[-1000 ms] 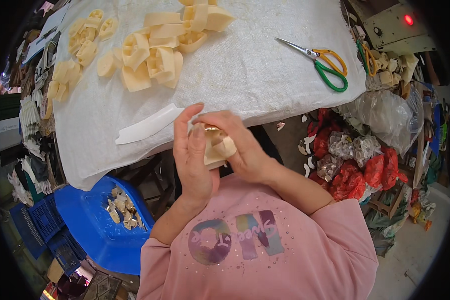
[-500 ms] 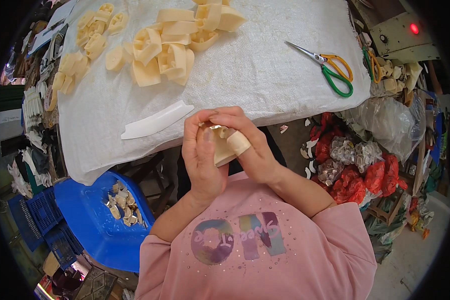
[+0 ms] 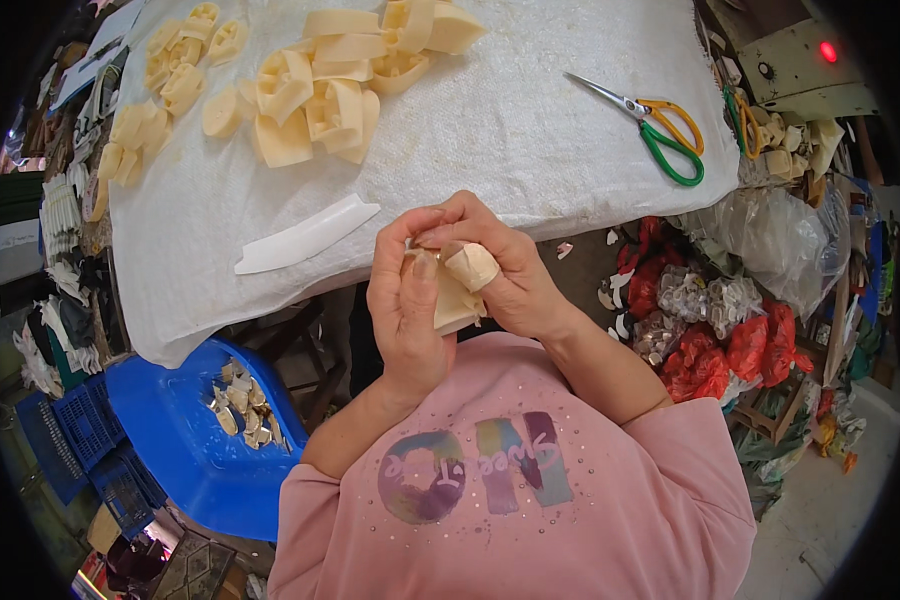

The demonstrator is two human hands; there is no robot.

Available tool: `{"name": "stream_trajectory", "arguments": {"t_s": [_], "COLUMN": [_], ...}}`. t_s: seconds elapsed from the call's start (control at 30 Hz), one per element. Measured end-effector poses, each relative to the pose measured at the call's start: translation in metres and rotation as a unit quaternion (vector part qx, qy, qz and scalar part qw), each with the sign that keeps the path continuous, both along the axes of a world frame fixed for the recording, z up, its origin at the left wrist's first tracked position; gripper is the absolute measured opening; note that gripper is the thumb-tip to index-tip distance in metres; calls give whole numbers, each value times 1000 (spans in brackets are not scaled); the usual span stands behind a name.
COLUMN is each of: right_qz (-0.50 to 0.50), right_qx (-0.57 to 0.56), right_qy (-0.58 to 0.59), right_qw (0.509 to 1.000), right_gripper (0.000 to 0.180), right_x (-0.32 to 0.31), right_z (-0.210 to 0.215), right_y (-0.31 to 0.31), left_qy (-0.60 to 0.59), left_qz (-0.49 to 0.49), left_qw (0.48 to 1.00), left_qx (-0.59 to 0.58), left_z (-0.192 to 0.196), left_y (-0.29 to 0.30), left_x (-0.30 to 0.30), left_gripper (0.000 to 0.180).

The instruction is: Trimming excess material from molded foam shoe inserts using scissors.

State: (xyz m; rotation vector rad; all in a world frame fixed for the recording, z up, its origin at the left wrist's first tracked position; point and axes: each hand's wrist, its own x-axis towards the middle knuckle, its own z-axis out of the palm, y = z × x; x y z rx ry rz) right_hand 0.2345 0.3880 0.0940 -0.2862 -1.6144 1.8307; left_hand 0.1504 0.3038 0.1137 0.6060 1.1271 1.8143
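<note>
Above the table's near edge, my left hand [image 3: 410, 310] and my right hand [image 3: 515, 275] meet, closed around a cream moulded piece [image 3: 454, 308]. Its lower end shows between my palms; my fingers hide its upper part. A cream wrapping [image 3: 473, 266] seems to cover my right thumb, which presses against the piece. Just beyond my left hand, a white curved strip [image 3: 305, 236] lies on the white woven cloth [image 3: 450, 140]. Farther back are a heap of similar cream hollow pieces [image 3: 335, 112] and a group of smaller ones [image 3: 182, 85].
Scissors [image 3: 642, 108] with yellow and green handles lie at the table's right. A blue plastic chair-like tub [image 3: 160, 400] with scraps [image 3: 245, 405] stands at lower left. Red and clear bags [image 3: 710, 340] crowd the floor at right, near a machine [image 3: 800, 70] with a lit red lamp.
My right thumb has bent and shifted upward over the cream piece, its wrapping now nearer the top. Both hands stay closed around the piece. The view has shifted slightly.
</note>
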Motion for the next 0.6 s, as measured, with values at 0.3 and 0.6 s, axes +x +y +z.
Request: {"name": "stream_trajectory", "arguments": {"t_s": [0.3,0.6], "right_qz": [29,110], "right_qx": [28,-187], "right_qy": [-17,-8], "right_qw": [999,976], "right_gripper": [33,38], "right_x": [2,9], "right_z": [2,0], "right_y": [-5,-7], "left_qy": [0,-145], "left_qz": [19,4], "left_qw": [1000,989], "left_qx": [-15,-5], "left_z": [3,2], "left_y": [2,2], "left_x": [-4,-6], "left_gripper": [43,35]}}
